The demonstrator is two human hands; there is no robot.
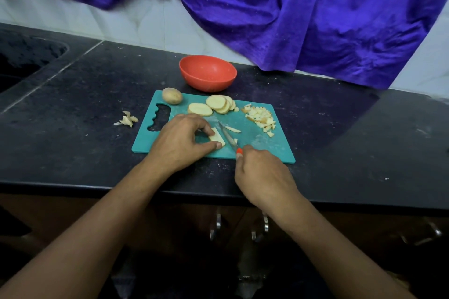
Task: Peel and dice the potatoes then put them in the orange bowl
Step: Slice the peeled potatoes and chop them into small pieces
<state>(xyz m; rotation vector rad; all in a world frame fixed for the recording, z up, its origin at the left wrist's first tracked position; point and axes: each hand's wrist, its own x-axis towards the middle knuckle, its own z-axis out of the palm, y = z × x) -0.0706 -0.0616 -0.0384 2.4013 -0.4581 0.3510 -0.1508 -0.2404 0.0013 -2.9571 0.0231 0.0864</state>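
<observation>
Black counter [85, 104], teal board [255, 145]. With left hand [179, 143] pinching potato slab [217, 138] mid-board and right hand [262, 175] curled round knife [229, 140], keep pinch clear, slice even strips, then crosswise; sweep dice [261, 118] into orange bowl [207, 73] behind board.

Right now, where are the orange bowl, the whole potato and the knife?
orange bowl [206, 84]: head view, its outer front wall.
whole potato [172, 96]: head view, middle of its skin.
knife [228, 137]: head view, middle of its blade.
</observation>
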